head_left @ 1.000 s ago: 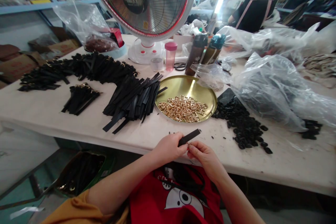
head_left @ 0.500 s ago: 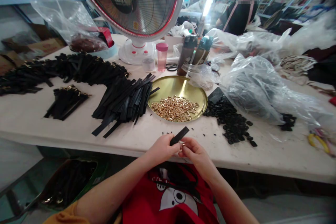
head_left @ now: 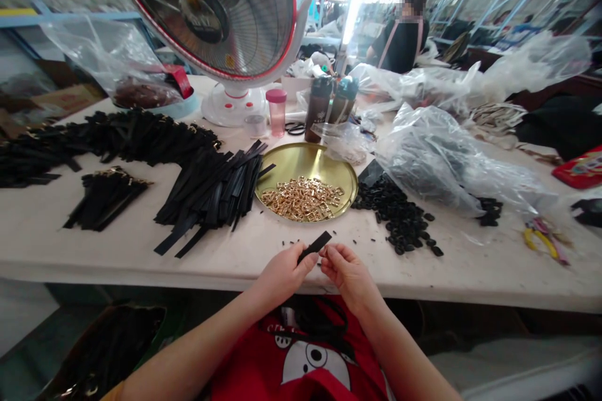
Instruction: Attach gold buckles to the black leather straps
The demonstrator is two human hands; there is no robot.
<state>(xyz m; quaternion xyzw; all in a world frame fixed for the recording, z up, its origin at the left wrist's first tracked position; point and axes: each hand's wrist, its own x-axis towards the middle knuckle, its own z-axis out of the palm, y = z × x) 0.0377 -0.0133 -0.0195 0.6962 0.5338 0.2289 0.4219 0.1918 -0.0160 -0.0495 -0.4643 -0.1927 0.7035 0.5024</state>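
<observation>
My left hand [head_left: 282, 272] pinches a short black strap [head_left: 316, 245] at the near edge of the white table [head_left: 470, 269]. My right hand [head_left: 345, 272] meets it from the right, its fingertips closed at the strap's lower end on something too small to make out. Just beyond the hands lies a round brass tray [head_left: 308, 163] holding several gold buckles [head_left: 301, 197]. A fanned pile of black straps [head_left: 211, 191] lies left of the tray. A heap of small black loops [head_left: 399, 213] lies to its right.
A large fan [head_left: 211, 6] stands at the back with a pink cup [head_left: 276, 111] and two bottles [head_left: 329, 106] beside it. Plastic bags [head_left: 437, 156] fill the right side. More strap bundles [head_left: 101, 197] lie left. Yellow pliers [head_left: 540, 238] lie far right. Another person [head_left: 402, 37] works behind.
The view has swung right and tilted slightly up, so the table contents sit further left in frame. Both hands stay at the strap, whose free end now shows shorter.
</observation>
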